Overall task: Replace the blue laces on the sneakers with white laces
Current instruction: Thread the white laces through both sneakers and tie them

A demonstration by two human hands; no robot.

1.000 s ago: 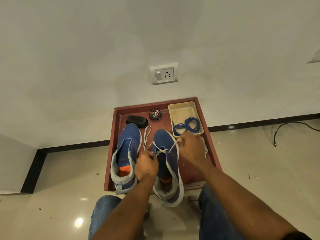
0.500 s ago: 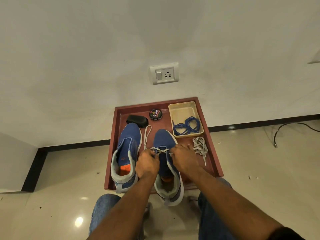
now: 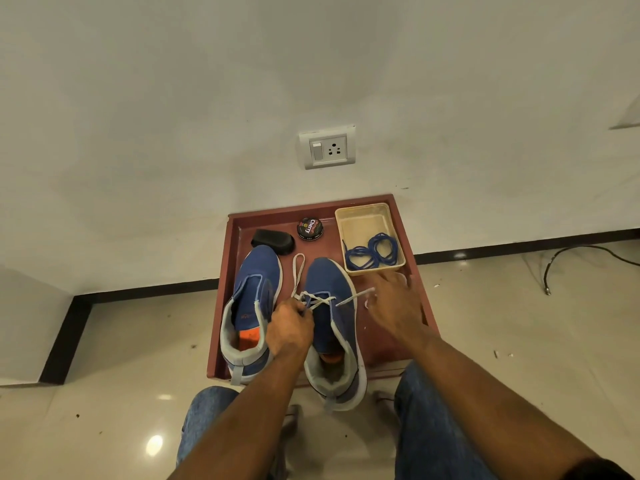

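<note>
Two blue sneakers stand in a red tray [image 3: 428, 318] on the floor. The left sneaker [image 3: 258, 289] has no lace. A white lace [image 3: 320, 301] crosses the front eyelets of the right sneaker [image 3: 325, 277], and one loop of it lies between the shoes. My left hand [image 3: 289, 329] grips the lace at that shoe's left side. My right hand [image 3: 394, 303] is to the right of the shoe and pinches the lace's other end, drawn out straight. It hides most of a spare white lace bundle. Coiled blue laces [image 3: 374, 252] lie in a cream box [image 3: 363, 207].
A polish tin [image 3: 310, 229] and a black brush [image 3: 273, 240] sit at the tray's back. The tray is against a wall with a socket [image 3: 327, 147]. A black cable [image 3: 571, 254] lies on the floor at the right. My knees in jeans [image 3: 204, 410] flank the tray's near edge.
My right hand has moved from the shoe's eyelets out to the right, drawing the lace end with it and covering the spare lace bundle. My left hand stayed at the shoe.
</note>
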